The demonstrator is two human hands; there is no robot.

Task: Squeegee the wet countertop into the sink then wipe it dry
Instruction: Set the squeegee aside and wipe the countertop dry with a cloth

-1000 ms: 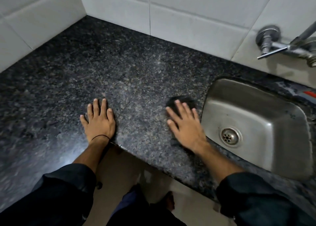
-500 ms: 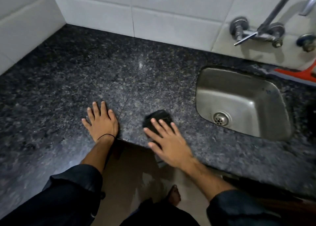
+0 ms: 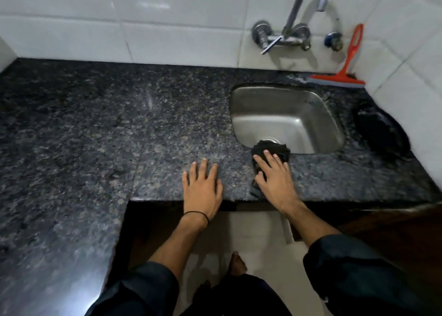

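A dark speckled granite countertop (image 3: pixel 119 133) runs in an L around me. My right hand (image 3: pixel 275 174) lies flat on a black cloth (image 3: pixel 271 149), pressing it to the counter at the front rim of the steel sink (image 3: pixel 284 117). The cloth's far end overlaps the sink edge near the drain. My left hand (image 3: pixel 202 186) rests palm down on the counter's front edge, fingers spread, holding nothing. An orange squeegee (image 3: pixel 344 69) stands behind the sink, its handle leaning on the tiled wall.
A wall tap (image 3: pixel 287 35) with a curved spout hangs above the sink. A dark round object (image 3: pixel 380 131) lies on the counter right of the sink, against the side wall. White tiles enclose the back and right. Floor and my foot show below the counter edge.
My right hand has slid the black cloth rightward along the front of the counter to the sink's rim. The left hand stays planted on the edge. The view has swung right.
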